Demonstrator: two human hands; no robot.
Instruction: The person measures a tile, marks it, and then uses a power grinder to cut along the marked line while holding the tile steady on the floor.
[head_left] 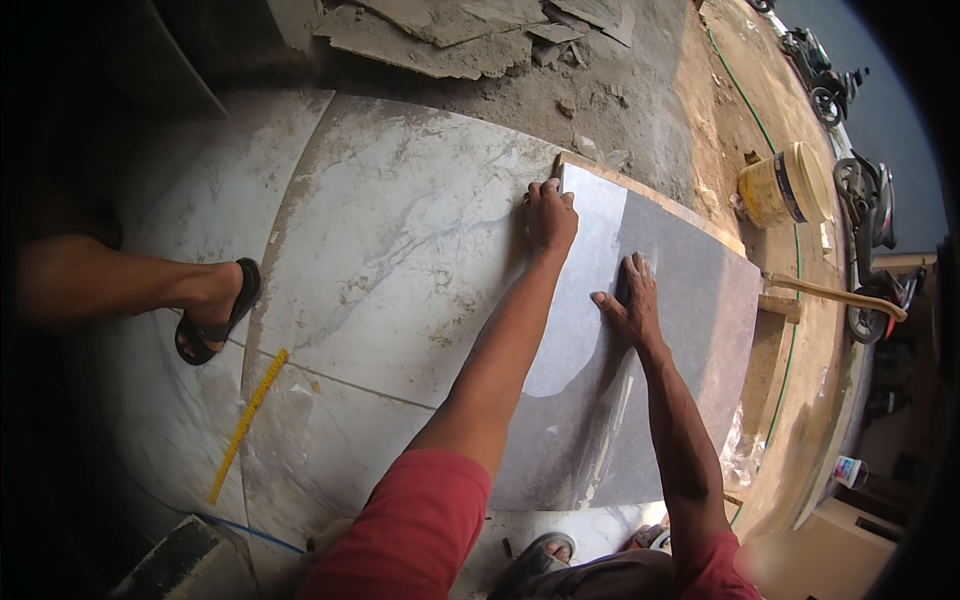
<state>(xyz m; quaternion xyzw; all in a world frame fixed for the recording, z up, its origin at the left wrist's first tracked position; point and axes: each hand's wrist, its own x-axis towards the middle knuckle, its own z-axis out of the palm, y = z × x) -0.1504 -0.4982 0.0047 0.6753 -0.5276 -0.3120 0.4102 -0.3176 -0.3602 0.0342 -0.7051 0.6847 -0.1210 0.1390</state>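
Observation:
A large grey tile (690,280) lies in front of me, with a paler, brighter area on its left part and whitish streaks near its middle. At its far left corner, my left hand (552,218) is closed around the edge, fingers curled; what lies under the fingertips is partly hidden. My right hand (637,302) rests flat on the tile's surface, its thumb spread from the fingers. Along the tile's far edge shows a wooden strip (690,218). Marbled white floor tiles (400,240) with dirt smears extend to the left.
A yellow folding ruler (248,425) lies at left, near another person's sandalled foot (215,312). Broken slabs (440,40) are piled at the far side. To the right are a pale bucket (785,187), a wooden handle (835,290), a green hose (745,85) and parked motorcycles (865,215).

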